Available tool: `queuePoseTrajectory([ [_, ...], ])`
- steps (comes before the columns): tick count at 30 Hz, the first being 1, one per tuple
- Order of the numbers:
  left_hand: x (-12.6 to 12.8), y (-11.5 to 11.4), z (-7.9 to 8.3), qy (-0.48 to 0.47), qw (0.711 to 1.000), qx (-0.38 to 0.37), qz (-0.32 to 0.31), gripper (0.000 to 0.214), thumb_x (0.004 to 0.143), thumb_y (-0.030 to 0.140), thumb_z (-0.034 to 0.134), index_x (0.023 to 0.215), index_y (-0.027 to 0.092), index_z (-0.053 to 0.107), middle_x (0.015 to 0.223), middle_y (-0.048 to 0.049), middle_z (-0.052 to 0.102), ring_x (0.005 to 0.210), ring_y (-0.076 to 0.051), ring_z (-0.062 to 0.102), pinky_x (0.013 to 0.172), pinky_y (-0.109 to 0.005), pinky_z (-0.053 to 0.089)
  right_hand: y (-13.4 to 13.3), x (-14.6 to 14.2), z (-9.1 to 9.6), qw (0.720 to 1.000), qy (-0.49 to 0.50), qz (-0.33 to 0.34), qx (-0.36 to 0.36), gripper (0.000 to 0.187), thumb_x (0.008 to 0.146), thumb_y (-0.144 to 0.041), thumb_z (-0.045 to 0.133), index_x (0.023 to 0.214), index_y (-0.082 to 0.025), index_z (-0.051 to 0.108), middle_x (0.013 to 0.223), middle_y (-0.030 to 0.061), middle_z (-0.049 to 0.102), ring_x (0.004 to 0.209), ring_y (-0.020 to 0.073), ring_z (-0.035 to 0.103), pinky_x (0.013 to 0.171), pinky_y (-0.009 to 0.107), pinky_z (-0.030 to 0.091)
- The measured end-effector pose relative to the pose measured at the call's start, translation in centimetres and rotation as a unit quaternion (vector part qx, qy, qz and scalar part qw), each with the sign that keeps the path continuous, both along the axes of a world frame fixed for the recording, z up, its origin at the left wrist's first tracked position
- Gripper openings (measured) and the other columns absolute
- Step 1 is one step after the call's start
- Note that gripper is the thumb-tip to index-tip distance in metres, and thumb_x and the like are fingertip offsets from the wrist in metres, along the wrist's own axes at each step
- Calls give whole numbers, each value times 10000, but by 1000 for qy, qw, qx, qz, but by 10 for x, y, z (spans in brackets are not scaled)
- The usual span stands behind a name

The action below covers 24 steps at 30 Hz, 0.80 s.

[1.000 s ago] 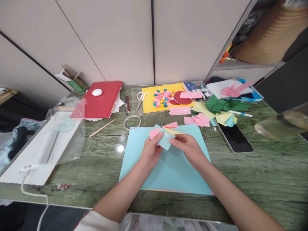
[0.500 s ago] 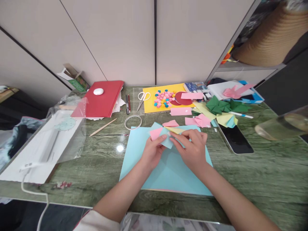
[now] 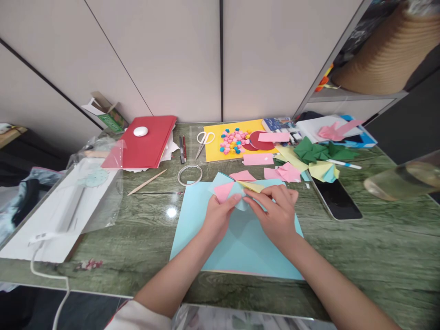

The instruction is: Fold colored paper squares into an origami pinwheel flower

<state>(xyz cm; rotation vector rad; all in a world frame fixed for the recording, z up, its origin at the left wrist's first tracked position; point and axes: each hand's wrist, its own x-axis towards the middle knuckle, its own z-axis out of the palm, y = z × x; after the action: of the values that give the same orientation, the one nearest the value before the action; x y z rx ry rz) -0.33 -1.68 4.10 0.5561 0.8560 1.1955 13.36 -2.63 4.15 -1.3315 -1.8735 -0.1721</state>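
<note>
Pale cabinet panels (image 3: 154,55) stood behind a green, wood-grained worktop (image 3: 144,243), on which a light blue sheet (image 3: 261,252) lay near the front edge. Over the sheet's far part, between the two hands, was a folded paper piece (image 3: 236,189) in light blue, pink and yellow. The left hand (image 3: 217,219) held it by the near left side, thumb on top and the other fingers largely hidden beneath. At its right side the right hand (image 3: 277,211) had thumb and fingertips drawn narrowly together, touching the piece; whether they pinched it or only pressed on it could not be made out.

Just beyond the sheet's far left corner lay a thin ring (image 3: 190,184), with white-handled scissors (image 3: 204,143) farther back and a pointed wooden stick (image 3: 147,182) to the left. Small pink, blue and yellow balls (image 3: 234,143) were clustered on a yellow sheet (image 3: 215,156). Past the right hand lay a pink folded paper (image 3: 287,172), green folded papers (image 3: 311,150) and a dark-screened phone (image 3: 338,199), its far end partly covered by paper.
</note>
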Motion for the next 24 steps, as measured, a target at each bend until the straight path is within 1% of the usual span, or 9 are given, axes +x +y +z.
queuePoseTrajectory([
  [3,1,-1,0,26,999,21,9,206,665,212,714,847,130,663,778,-37,663,712,-137,572,738,-275,437,0,-1,1,1000,-3,-1,12,126,819,-273,618,900,-245,711,659,3,546,660,127,491,681,332,252],
  [5,1,-2,0,63,997,27,20,180,654,237,722,781,129,655,700,-10,632,650,-119,537,674,-254,427,-1,-2,1,1000,5,-1,21,115,815,-263,624,889,-245,711,651,-3,543,654,122,491,681,328,258],
  [7,0,-4,-1,111,993,28,31,181,640,265,729,678,126,621,590,30,554,554,-85,453,573,-223,383,-1,-2,1,999,18,-3,33,102,809,-256,632,870,-251,713,636,-12,533,641,117,482,673,323,259],
  [9,-1,-5,-1,159,986,29,42,249,629,290,731,575,126,551,503,61,440,492,-58,345,489,-203,303,-1,-3,1,999,25,-4,43,92,800,-246,643,858,-249,714,627,-17,525,631,115,473,663,321,257],
  [11,-1,-6,0,196,979,28,46,325,622,310,729,510,133,480,471,73,355,475,-47,271,451,-201,237,-1,-3,1,999,22,-7,44,86,798,-237,644,848,-240,714,623,-16,519,629,116,469,658,322,254],
  [14,-1,-7,2,234,971,31,42,359,614,328,724,489,139,445,475,70,321,477,-46,240,439,-204,206,-1,-3,3,999,11,-18,45,82,808,-242,631,808,-224,711,616,-15,509,621,116,461,656,322,253],
  [18,-1,-8,1,257,965,23,52,376,606,340,722,491,149,420,487,68,300,485,-50,235,436,-207,196,0,-2,5,998,-16,-27,50,91,818,-255,620,801,-222,703,617,-15,520,611,112,447,655,315,241],
  [24,2,-6,-2,222,973,26,56,358,597,331,727,524,159,421,508,66,300,499,-60,258,453,-210,247,0,-3,7,994,-59,-36,85,59,802,-264,642,795,-232,691,604,-30,521,619,111,444,669,312,230],
])
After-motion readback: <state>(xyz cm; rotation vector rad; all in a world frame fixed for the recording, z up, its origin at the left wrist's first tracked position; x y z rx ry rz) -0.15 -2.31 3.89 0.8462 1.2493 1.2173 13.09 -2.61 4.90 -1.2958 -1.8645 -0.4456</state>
